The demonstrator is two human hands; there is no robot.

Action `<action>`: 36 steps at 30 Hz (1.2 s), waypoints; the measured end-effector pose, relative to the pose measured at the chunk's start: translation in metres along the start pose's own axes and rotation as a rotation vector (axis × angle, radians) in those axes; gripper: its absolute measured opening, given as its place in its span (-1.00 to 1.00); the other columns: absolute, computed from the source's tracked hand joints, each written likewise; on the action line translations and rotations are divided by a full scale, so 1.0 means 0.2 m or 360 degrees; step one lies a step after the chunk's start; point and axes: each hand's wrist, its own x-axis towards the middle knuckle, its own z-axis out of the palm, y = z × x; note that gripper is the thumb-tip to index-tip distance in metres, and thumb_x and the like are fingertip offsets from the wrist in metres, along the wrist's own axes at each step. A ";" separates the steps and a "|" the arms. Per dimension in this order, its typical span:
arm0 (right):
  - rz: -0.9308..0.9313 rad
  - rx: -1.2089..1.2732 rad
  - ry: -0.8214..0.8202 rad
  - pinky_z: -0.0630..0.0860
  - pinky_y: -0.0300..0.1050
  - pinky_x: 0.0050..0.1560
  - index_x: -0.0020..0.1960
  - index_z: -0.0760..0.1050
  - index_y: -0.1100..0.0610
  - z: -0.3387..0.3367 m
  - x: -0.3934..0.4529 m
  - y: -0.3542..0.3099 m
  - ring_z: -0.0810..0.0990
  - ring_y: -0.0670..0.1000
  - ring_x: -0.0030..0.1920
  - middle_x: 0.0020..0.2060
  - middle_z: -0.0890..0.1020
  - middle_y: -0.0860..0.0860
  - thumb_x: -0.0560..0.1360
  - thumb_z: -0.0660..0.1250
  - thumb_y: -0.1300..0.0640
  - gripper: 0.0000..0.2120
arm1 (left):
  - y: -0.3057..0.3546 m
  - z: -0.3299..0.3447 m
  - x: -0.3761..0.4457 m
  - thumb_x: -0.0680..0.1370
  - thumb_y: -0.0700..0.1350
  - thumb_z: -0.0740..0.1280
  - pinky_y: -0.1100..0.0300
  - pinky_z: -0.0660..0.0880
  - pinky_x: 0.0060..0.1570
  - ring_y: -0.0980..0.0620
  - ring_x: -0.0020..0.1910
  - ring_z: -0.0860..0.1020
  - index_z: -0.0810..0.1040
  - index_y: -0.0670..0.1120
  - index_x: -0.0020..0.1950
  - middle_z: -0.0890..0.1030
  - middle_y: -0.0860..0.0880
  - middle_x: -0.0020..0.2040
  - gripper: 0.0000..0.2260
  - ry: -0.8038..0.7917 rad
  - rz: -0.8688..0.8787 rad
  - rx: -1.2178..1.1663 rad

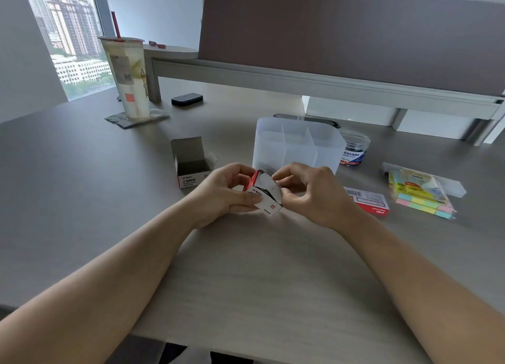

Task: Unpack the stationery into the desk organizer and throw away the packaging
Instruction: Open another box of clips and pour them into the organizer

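A small red and white paper-clip box (266,195) is held just above the desk, in front of the translucent desk organizer (297,147). My left hand (224,194) grips the box from the left, thumb along its front face. My right hand (314,191) pinches the box's top flap at the right. A second paper-clip box (192,164) stands open on the desk to the left. I cannot tell what lies inside the organizer's compartments.
A round clear tub of binder clips (354,149) stands right of the organizer. A flat red staple box (369,201) and a pack of coloured sticky notes (420,194) lie at the right. A tall drink cup (128,76) and a black eraser (187,100) sit far left.
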 end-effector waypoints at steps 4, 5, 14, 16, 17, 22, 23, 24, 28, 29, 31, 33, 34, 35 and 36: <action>0.0019 0.0163 -0.0005 0.42 -0.49 -0.35 -0.12 0.53 0.03 -0.02 0.01 0.00 0.61 -0.13 -0.26 -0.24 0.64 -0.04 0.39 0.23 0.28 -0.80 | 0.00 0.00 0.00 0.37 -0.43 0.28 0.23 0.61 -0.31 0.01 -0.23 0.66 0.47 -0.14 -0.09 0.55 -0.12 -0.10 -0.77 -0.0002 -0.0016 -0.0126; 0.0014 0.0202 0.0021 0.40 -0.50 -0.36 -0.17 0.50 -0.04 -0.03 0.02 -0.01 0.59 -0.19 -0.30 -0.27 0.62 -0.09 0.41 0.23 0.26 -0.79 | 0.00 0.00 0.00 0.35 -0.43 0.30 0.23 0.61 -0.30 0.01 -0.24 0.66 0.47 -0.15 -0.10 0.57 -0.13 -0.12 -0.77 -0.0008 -0.0016 -0.0171; -0.0005 0.0320 0.0296 0.58 -0.18 -0.28 -0.23 0.23 -0.10 -0.05 0.13 -0.07 0.60 0.04 -0.27 -0.15 0.48 -0.09 0.52 0.18 0.16 -0.76 | 0.03 -0.01 -0.02 0.26 -0.29 0.32 0.15 0.62 -0.20 -0.05 -0.19 0.66 0.46 -0.10 0.00 0.69 -0.11 -0.24 -0.67 -0.0079 0.0010 -0.0498; -0.0016 0.0280 0.0301 0.58 -0.15 -0.28 -0.24 0.22 -0.09 -0.06 0.15 -0.08 0.61 0.06 -0.28 -0.18 0.46 -0.16 0.52 0.18 0.19 -0.74 | 0.04 -0.01 -0.03 0.26 -0.28 0.32 0.14 0.62 -0.20 -0.06 -0.19 0.66 0.46 -0.13 0.00 0.69 -0.11 -0.25 -0.67 -0.0068 0.0004 -0.0536; -0.0031 0.0226 0.0303 0.58 -0.09 -0.24 -0.24 0.22 -0.10 -0.06 0.16 -0.09 0.61 0.10 -0.25 -0.18 0.46 -0.16 0.52 0.17 0.21 -0.73 | 0.05 0.00 -0.03 0.27 -0.28 0.32 0.14 0.62 -0.21 -0.06 -0.19 0.67 0.46 -0.14 0.00 0.68 -0.11 -0.25 -0.68 -0.0065 -0.0003 -0.0551; -0.0125 0.0143 0.0191 0.58 -0.04 -0.19 -0.30 0.32 -0.13 -0.08 0.20 -0.11 0.59 0.20 -0.13 -0.07 0.50 0.14 0.48 0.11 0.39 -0.58 | 0.10 0.00 -0.01 0.40 -0.39 0.24 0.11 0.63 -0.20 -0.08 -0.23 0.66 0.45 -0.18 -0.01 0.61 -0.19 -0.17 -0.79 -0.0003 0.0010 -0.0607; -0.0105 0.0193 0.0160 0.58 -0.16 -0.24 -0.30 0.36 -0.13 -0.08 0.22 -0.11 0.58 0.19 -0.14 -0.08 0.50 0.14 0.47 0.10 0.39 -0.57 | 0.11 0.00 -0.01 0.42 -0.40 0.22 0.10 0.62 -0.19 -0.09 -0.23 0.66 0.44 -0.16 -0.01 0.60 -0.19 -0.16 -0.78 0.0004 0.0020 -0.0607; -0.0066 0.0255 0.0132 0.56 -0.28 -0.29 -0.28 0.40 -0.13 -0.09 0.23 -0.11 0.58 0.16 -0.14 -0.08 0.51 0.11 0.47 0.10 0.38 -0.58 | 0.12 0.00 0.00 0.42 -0.41 0.21 0.09 0.62 -0.18 -0.09 -0.23 0.66 0.44 -0.14 0.00 0.58 -0.20 -0.14 -0.76 0.0004 0.0033 -0.0606; 0.0076 0.0423 0.0058 0.53 -0.40 -0.34 -0.07 0.45 -0.07 -0.11 0.27 -0.09 0.57 0.03 -0.20 -0.09 0.53 -0.10 0.50 0.17 0.23 -0.79 | 0.17 -0.02 0.02 0.43 -0.44 0.20 0.08 0.61 -0.17 -0.10 -0.18 0.65 0.40 0.03 0.11 0.53 -0.20 -0.07 -0.58 -0.0037 0.0070 -0.0566; 0.0103 0.0450 0.0031 0.54 -0.39 -0.34 -0.02 0.44 -0.05 -0.11 0.27 -0.09 0.57 -0.01 -0.22 -0.08 0.51 -0.13 0.50 0.18 0.19 -0.83 | 0.18 -0.03 0.02 0.43 -0.44 0.19 0.08 0.61 -0.16 -0.11 -0.16 0.64 0.40 0.06 0.13 0.52 -0.20 -0.06 -0.55 -0.0059 0.0083 -0.0559; 0.0166 0.0489 -0.0041 0.55 -0.35 -0.34 0.08 0.42 -0.01 -0.11 0.29 -0.09 0.58 -0.07 -0.26 -0.06 0.51 -0.10 0.51 0.20 0.11 -0.84 | 0.20 -0.04 0.03 0.42 -0.45 0.19 0.08 0.61 -0.15 -0.10 -0.13 0.64 0.43 0.10 0.11 0.51 -0.20 -0.05 -0.52 -0.0103 0.0108 -0.0553; 0.0230 0.0576 -0.0109 0.57 -0.30 -0.36 0.09 0.42 0.01 -0.11 0.30 -0.09 0.61 -0.07 -0.32 -0.08 0.54 -0.03 0.51 0.20 0.07 -0.83 | 0.22 -0.06 0.04 0.43 -0.46 0.18 0.09 0.60 -0.13 -0.09 -0.11 0.63 0.46 0.10 0.09 0.51 -0.18 -0.04 -0.52 -0.0123 0.0120 -0.0518; 0.0250 0.0652 -0.0134 0.58 -0.28 -0.37 0.05 0.43 0.00 -0.11 0.31 -0.10 0.62 -0.07 -0.36 -0.12 0.57 0.00 0.51 0.20 0.07 -0.86 | 0.23 -0.07 0.05 0.43 -0.46 0.18 0.10 0.60 -0.12 -0.10 -0.08 0.62 0.47 0.09 0.08 0.51 -0.17 -0.03 -0.53 -0.0126 0.0120 -0.0495; 0.0265 0.0721 -0.0151 0.58 -0.27 -0.39 0.00 0.43 -0.02 -0.11 0.32 -0.10 0.62 -0.08 -0.40 -0.15 0.59 0.01 0.50 0.20 0.07 -0.91 | 0.23 -0.07 0.06 0.43 -0.47 0.18 0.10 0.59 -0.11 -0.11 -0.05 0.60 0.48 0.07 0.07 0.50 -0.16 -0.01 -0.55 -0.0125 0.0117 -0.0475; 0.0284 0.0771 -0.0160 0.57 -0.26 -0.41 -0.04 0.43 -0.03 -0.11 0.33 -0.11 0.62 -0.09 -0.42 -0.18 0.59 0.01 0.50 0.21 0.08 -0.94 | 0.24 -0.08 0.06 0.43 -0.47 0.19 0.11 0.59 -0.11 -0.11 -0.02 0.58 0.49 0.04 0.05 0.50 -0.15 0.00 -0.56 -0.0120 0.0111 -0.0454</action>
